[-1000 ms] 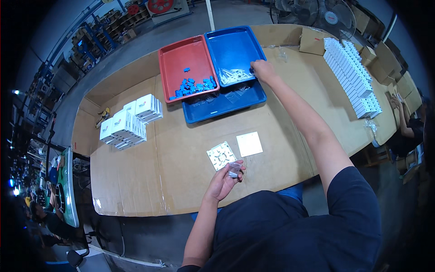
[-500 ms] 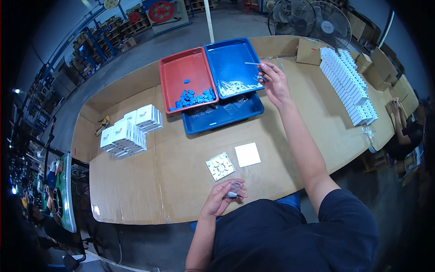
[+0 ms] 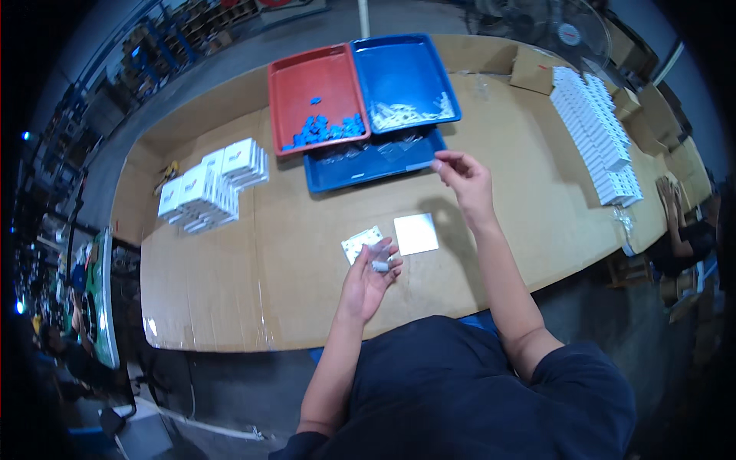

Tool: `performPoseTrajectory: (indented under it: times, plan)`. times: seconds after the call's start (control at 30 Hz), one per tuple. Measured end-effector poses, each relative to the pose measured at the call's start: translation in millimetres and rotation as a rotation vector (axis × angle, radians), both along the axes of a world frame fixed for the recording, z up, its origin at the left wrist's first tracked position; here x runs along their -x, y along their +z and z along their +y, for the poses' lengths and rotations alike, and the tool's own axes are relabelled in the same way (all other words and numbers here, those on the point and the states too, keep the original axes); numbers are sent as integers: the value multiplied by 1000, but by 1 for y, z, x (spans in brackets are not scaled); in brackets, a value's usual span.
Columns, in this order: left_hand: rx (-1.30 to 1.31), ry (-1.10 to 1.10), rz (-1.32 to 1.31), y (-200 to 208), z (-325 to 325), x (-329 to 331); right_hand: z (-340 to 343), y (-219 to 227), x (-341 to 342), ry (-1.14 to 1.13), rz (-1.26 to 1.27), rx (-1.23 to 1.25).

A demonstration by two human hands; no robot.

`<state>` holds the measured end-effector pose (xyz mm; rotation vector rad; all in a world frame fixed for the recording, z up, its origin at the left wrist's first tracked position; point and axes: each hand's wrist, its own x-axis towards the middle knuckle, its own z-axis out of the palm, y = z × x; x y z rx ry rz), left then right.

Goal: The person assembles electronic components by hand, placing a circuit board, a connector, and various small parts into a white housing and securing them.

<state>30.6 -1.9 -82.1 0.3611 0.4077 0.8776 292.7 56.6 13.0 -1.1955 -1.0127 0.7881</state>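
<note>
My left hand (image 3: 366, 287) is half curled, palm up, around a small clear plastic bag (image 3: 379, 251) with a small whitish piece inside. It covers part of a white square base plate (image 3: 359, 244) with moulded fittings. Beside that lies a plain white square cover (image 3: 415, 234). My right hand (image 3: 466, 184) pinches a thin pale stick (image 3: 418, 166) between thumb and fingertips, by the right front corner of the lower blue tray (image 3: 345, 180). Behind it, an upper blue tray (image 3: 402, 69) holds many thin white pieces (image 3: 410, 115).
A red tray (image 3: 314, 84) with small blue parts (image 3: 322, 132) stands left of the upper blue tray. White boxes (image 3: 203, 192) are stacked at the left, and long rows of white boxes (image 3: 590, 130) at the right. Raised cardboard edges the table's far side. Another person's hands (image 3: 671, 203) show far right.
My right hand has come back from the upper blue tray toward me, still with the stick. My left hand has moved forward with the bag, over the base plate. The view has shifted.
</note>
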Motion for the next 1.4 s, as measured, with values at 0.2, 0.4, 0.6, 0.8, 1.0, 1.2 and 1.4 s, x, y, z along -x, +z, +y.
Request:
performPoseTrajectory:
  times: [0.2,0.4,0.6,0.8,1.0,1.2,1.4]
  plan:
    - [108,-13,-17,-20,1,9,-39,-77,15,120,-21,200]
    - [68,-54,-12,-18,-1,12,-53,-66,16,236,32,241]
    - [43,-81,87,-12,-4,7,-54,-30,26,412,-271,302]
    - [23,-121,115,-12,-8,5,-48,-29,33,561,-351,350]
    - [8,-139,124,-7,-11,2,-30,-49,40,830,-337,125]
    - [16,-122,192,-8,-13,4,-27,-44,47,896,-441,178]
    - [-13,-100,264,-4,-11,5,-30,-26,50,978,-430,312]
